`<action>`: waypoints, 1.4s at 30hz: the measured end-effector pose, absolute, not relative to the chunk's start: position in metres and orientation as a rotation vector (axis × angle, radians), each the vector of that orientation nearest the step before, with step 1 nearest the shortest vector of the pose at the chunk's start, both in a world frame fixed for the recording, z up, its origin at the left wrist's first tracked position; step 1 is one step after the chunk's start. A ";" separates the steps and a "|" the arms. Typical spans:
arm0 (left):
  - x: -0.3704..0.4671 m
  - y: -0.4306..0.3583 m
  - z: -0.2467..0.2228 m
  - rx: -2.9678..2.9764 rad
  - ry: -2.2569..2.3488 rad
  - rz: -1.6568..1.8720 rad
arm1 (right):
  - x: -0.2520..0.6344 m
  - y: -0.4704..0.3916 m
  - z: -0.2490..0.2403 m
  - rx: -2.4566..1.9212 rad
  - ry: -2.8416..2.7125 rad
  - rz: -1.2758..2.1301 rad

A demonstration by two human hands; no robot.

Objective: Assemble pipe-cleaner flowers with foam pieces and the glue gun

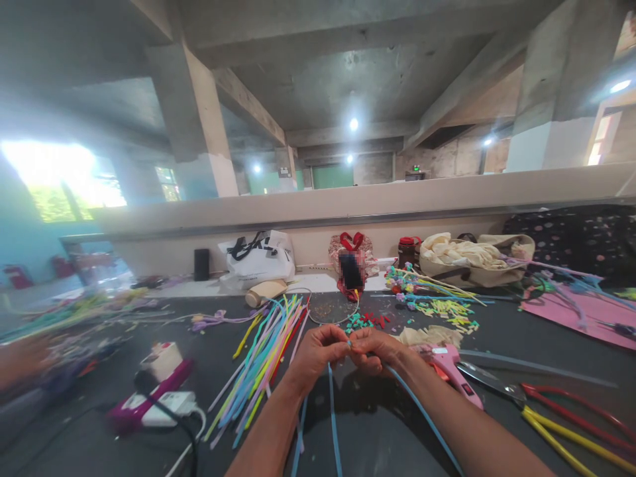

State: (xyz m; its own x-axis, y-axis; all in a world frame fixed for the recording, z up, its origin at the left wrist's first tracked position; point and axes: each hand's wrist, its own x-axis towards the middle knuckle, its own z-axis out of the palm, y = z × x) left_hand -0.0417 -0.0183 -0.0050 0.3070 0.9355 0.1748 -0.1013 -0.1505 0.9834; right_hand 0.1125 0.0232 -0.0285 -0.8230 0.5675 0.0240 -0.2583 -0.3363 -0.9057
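My left hand (318,352) and my right hand (380,350) meet above the dark table, both closed in a fingertip pinch. Between them is the tip of a blue pipe cleaner, mostly covered by my fingers. Long blue pipe cleaners (334,421) hang below my left hand, and another blue length (422,412) runs down from my right hand along the forearm. Left of my hands lies a bundle of coloured pipe cleaners (263,377). A pink glue gun (454,376) lies by my right wrist, beside shears (521,397) with red and yellow handles.
Cut yellow pieces (450,311) and teal pieces (358,322) lie beyond my hands. A phone (352,270) leans upright at the back. A power strip (163,397) with cables sits left. Another person's blurred hand (22,364) is far left. Bags line the partition, including a white one (263,258).
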 end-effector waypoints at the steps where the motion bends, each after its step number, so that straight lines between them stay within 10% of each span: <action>1: -0.042 -0.018 -0.005 1.406 0.841 1.120 | 0.112 0.023 -0.028 -0.400 -1.398 2.191; 42: -0.040 0.007 -0.030 1.042 1.079 1.255 | 0.094 0.018 -0.027 -1.001 -1.432 1.483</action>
State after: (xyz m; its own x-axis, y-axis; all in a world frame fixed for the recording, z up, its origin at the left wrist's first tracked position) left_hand -0.0401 0.0068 -0.0305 0.0147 0.9991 -0.0410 -0.1902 0.0430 0.9808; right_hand 0.0936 0.0181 -0.0267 -0.3435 0.9392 0.0000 -0.0330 -0.0121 -0.9994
